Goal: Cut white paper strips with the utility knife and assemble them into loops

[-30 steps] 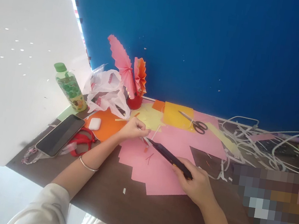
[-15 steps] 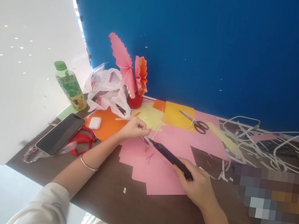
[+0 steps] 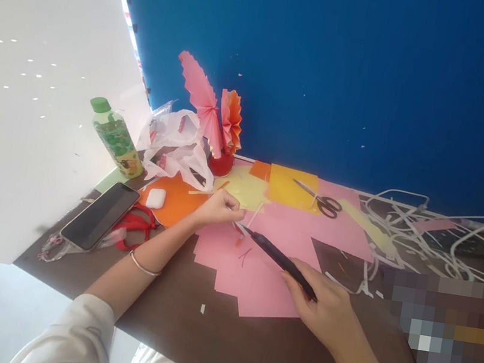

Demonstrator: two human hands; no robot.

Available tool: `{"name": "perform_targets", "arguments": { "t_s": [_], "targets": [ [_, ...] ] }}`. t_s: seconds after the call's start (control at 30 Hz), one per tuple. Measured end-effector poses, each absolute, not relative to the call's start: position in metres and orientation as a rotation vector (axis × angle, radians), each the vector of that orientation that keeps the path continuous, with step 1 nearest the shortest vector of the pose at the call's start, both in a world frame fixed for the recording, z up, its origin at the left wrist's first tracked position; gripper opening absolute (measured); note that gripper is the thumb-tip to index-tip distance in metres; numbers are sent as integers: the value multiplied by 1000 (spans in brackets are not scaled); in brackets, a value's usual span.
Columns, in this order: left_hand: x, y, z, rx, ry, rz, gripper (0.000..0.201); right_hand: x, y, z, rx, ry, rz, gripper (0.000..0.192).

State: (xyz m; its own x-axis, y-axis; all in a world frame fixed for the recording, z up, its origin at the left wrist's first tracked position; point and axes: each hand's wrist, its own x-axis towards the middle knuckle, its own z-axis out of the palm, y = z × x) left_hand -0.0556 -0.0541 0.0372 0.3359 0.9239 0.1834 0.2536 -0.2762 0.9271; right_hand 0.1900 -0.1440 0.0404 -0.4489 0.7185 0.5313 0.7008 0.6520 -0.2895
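Right hand (image 3: 327,306): grip closed around the rear end of a long black tool (image 3: 278,258), apparently a craft knife, though its blade is too small to confirm. The tool slants up and to the left, and its tip lies just beside the left hand's fingertips.

Left hand (image 3: 218,208): fingers pinched together in a narrow grip on a small light strip of paper (image 3: 235,225); whether the tool tip touches the strip cannot be determined. A thin bangle (image 3: 144,266) circles the left forearm, and a pale sleeve (image 3: 73,338) covers the upper arm.

Landmark: the stack of pink paper sheets (image 3: 255,274), lying flat on the brown surface (image 3: 183,330). Both hands work over it, the left at its far left corner, the right at its near right edge. Small red scraps (image 3: 244,254) lie on it between the hands.

Beyond the pink sheets: yellow paper (image 3: 289,187) with black-handled scissors (image 3: 323,201) resting partly on it, and a red cup (image 3: 221,164) holding pleated pink and orange paper fans (image 3: 216,111).

Left of the pink sheets: an orange paper piece (image 3: 175,202) bearing a white earbud case (image 3: 156,198), red scissors (image 3: 135,226), a dark phone (image 3: 99,216), a crumpled white plastic bag (image 3: 174,147) and a green-capped bottle (image 3: 116,138).

Right of the pink sheets: a tangle of white paper strips (image 3: 434,234).
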Motion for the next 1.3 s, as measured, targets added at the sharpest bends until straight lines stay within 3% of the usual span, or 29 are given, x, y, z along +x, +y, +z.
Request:
{"name": "perform_targets", "arguments": {
  "t_s": [0.77,1.03,1.17,1.3],
  "targets": [
    [-63,-48,31,1628,1038,1003,45,196,-150,38,-1254,-2264,68,20],
    [-57,-45,17,1443,1205,1415,50,192,-142,43,-1465,-1856,411,23],
    [-51,-48,12,1560,1245,1390,51,183,-140,35,-1514,-1661,611,27],
    [-48,-51,9,1642,1211,1326,49,173,-142,29,-1536,-1719,604,26]
  ]
}}
